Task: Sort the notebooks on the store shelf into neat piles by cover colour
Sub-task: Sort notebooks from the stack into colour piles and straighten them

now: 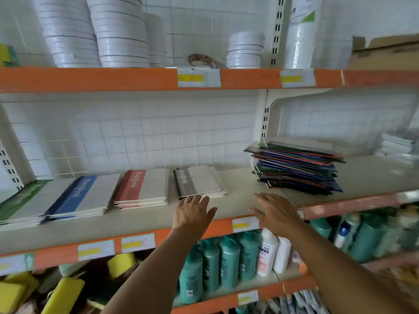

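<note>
A long white store shelf with an orange front edge (140, 225) is seen at the middle of the rack, backed by white wall tiles. Four flat piles of notebooks are laid along it in a row: a green-banded pile (20, 205) at the far left, a blue-banded pile (79, 196) just beside it, a red-banded pile (142, 186) next, and a grey-banded pile (199, 181) at the right end. Well apart to the right, an untidy heap of dark multicoloured folders (297, 168) is stacked. The left hand (192, 214) is held open, its straight fingertips touching the front edge of the grey-banded pile. The right hand (275, 211) is spread flat over the bare shelf, grasping nothing. Green bottles (229, 261) are lined up on the shelf below.
</note>
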{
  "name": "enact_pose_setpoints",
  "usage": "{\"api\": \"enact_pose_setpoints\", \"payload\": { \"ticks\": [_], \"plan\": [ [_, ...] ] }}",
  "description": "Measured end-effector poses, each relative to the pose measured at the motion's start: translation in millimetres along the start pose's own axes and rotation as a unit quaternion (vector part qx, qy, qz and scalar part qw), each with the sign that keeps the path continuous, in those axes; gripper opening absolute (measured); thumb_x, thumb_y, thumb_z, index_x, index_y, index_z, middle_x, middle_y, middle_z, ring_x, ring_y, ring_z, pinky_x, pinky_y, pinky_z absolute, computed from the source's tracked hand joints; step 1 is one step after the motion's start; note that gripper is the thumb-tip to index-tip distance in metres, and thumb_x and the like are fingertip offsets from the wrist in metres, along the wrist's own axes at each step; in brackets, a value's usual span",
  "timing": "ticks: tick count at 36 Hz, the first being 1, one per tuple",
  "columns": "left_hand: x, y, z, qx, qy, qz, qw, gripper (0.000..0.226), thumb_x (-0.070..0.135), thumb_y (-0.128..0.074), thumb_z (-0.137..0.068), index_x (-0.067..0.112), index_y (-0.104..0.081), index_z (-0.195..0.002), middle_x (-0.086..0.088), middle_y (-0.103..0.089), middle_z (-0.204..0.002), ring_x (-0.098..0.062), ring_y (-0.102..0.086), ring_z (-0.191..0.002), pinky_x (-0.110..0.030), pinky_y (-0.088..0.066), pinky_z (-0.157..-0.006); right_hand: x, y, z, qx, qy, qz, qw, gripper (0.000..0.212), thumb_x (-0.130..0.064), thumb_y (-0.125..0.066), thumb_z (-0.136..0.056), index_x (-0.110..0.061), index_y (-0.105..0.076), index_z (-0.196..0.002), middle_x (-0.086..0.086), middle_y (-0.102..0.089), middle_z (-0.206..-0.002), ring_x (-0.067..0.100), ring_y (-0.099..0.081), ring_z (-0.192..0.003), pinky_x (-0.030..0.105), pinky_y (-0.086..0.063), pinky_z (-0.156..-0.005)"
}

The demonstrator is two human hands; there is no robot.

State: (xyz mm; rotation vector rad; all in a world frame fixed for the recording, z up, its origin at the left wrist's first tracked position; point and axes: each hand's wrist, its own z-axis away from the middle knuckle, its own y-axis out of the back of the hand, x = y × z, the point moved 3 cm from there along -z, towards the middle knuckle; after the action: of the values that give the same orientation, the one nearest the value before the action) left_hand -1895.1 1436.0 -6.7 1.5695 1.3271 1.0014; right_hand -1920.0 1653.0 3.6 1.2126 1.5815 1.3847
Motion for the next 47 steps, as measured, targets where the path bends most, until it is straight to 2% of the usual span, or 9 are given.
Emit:
{"api": "enact_pose_setpoints", "payload": {
  "ticks": [2, 3, 7, 13, 17, 22, 31, 42, 47],
  "plan": [
    [21, 4, -4, 0.016, -0.002, -0.001, 1.0, 0.047, 0.052, -0.037, -0.086, 0.021, -0.072, -0.093, 0.001, -0.071, -0.091, -0.021, -0.069, -0.088, -0.033, -0.053, -0.073, 18, 5, 9, -0.004, 0.0, 0.0, 1.0, 0.057, -0.05, -0.03, -0.1, -0.019, -0.028, -0.148, 0.002, -0.04, -0.148, 0.022, -0.041, -0.131, 0.032, -0.033, -0.105],
    [32, 7, -5, 0.033, -0.008, -0.004, 0.999, 0.047, 0.052, -0.036, -0.086, 0.022, -0.072, -0.094, 0.003, -0.07, -0.091, -0.019, -0.069, -0.088, -0.032, -0.053, -0.073, 27, 7, 13, -0.001, 0.001, 0.002, 1.0, 0.057, -0.05, -0.03, -0.1, -0.02, -0.028, -0.148, 0.001, -0.039, -0.148, 0.021, -0.04, -0.131, 0.032, -0.033, -0.105],
    [69, 7, -15, -0.004, -0.029, -0.008, 1.0, 0.047, 0.052, -0.029, -0.099, 0.027, -0.045, -0.136, 0.005, -0.047, -0.141, -0.017, -0.04, -0.132, -0.031, -0.029, -0.106, 62, 18, 27, 0.018, -0.007, -0.006, 1.0, 0.057, -0.049, -0.03, -0.1, -0.021, -0.026, -0.149, -0.001, -0.035, -0.151, 0.019, -0.036, -0.134, 0.031, -0.031, -0.108],
    [109, 9, -43, 0.001, -0.055, -0.019, 0.998, 0.05, 0.052, -0.025, -0.1, 0.028, -0.038, -0.142, 0.005, -0.042, -0.145, -0.016, -0.035, -0.135, -0.03, -0.025, -0.109, 110, 37, 36, 0.073, -0.043, 0.006, 0.996, 0.055, -0.047, -0.032, -0.1, -0.021, -0.03, -0.148, -0.002, -0.043, -0.144, 0.019, -0.038, -0.131, 0.032, -0.033, -0.106],
    [131, 10, -67, 0.003, -0.078, -0.007, 0.997, 0.051, 0.051, -0.024, -0.1, 0.026, -0.037, -0.143, 0.003, -0.041, -0.146, -0.017, -0.034, -0.136, -0.032, -0.024, -0.11, 142, 51, 32, 0.165, -0.084, 0.025, 0.982, 0.055, -0.048, -0.031, -0.094, -0.014, -0.06, -0.126, 0.006, -0.066, -0.117, 0.027, -0.061, -0.108, 0.037, -0.049, -0.086],
    [152, 7, -92, 0.008, -0.097, 0.014, 0.995, 0.049, 0.051, -0.024, -0.1, 0.028, -0.037, -0.142, 0.005, -0.041, -0.146, -0.016, -0.034, -0.135, -0.032, -0.024, -0.11, 177, 59, 23, 0.131, -0.133, 0.061, 0.981, 0.048, -0.032, -0.039, -0.099, -0.022, -0.034, -0.146, 0.0, -0.045, -0.143, 0.019, -0.042, -0.13, 0.03, -0.034, -0.104],
    [207, 13, -136, 0.031, -0.112, 0.055, 0.992, 0.048, 0.047, -0.026, -0.101, 0.026, -0.037, -0.142, 0.004, -0.043, -0.145, -0.017, -0.038, -0.133, -0.032, -0.027, -0.108, 229, 57, 13, 0.07, -0.198, 0.092, 0.973, 0.058, -0.026, -0.048, -0.096, -0.022, -0.024, -0.148, -0.002, -0.042, -0.143, 0.017, -0.038, -0.131, 0.031, -0.031, -0.107],
    [284, 10, -177, 0.06, -0.114, 0.046, 0.991, 0.046, 0.046, -0.024, -0.101, 0.024, -0.038, -0.139, 0.002, -0.041, -0.144, -0.019, -0.033, -0.135, -0.037, -0.022, -0.114, 296, 49, -17, 0.093, -0.128, 0.051, 0.986, 0.064, -0.004, -0.045, -0.09, -0.019, -0.024, -0.148, 0.0, -0.04, -0.146, 0.019, -0.036, -0.132, 0.031, -0.03, -0.107],
    [322, 8, -196, 0.041, -0.079, 0.048, 0.995, 0.055, 0.05, -0.021, -0.101, 0.025, -0.025, -0.149, -0.002, -0.023, -0.157, -0.02, -0.015, -0.145, -0.04, -0.008, -0.118, 317, 45, -37, 0.087, -0.057, 0.014, 0.994, 0.07, 0.001, -0.045, -0.088, -0.018, -0.02, -0.151, 0.001, -0.034, -0.15, 0.019, -0.032, -0.135, 0.031, -0.027, -0.111]
  ]
}}
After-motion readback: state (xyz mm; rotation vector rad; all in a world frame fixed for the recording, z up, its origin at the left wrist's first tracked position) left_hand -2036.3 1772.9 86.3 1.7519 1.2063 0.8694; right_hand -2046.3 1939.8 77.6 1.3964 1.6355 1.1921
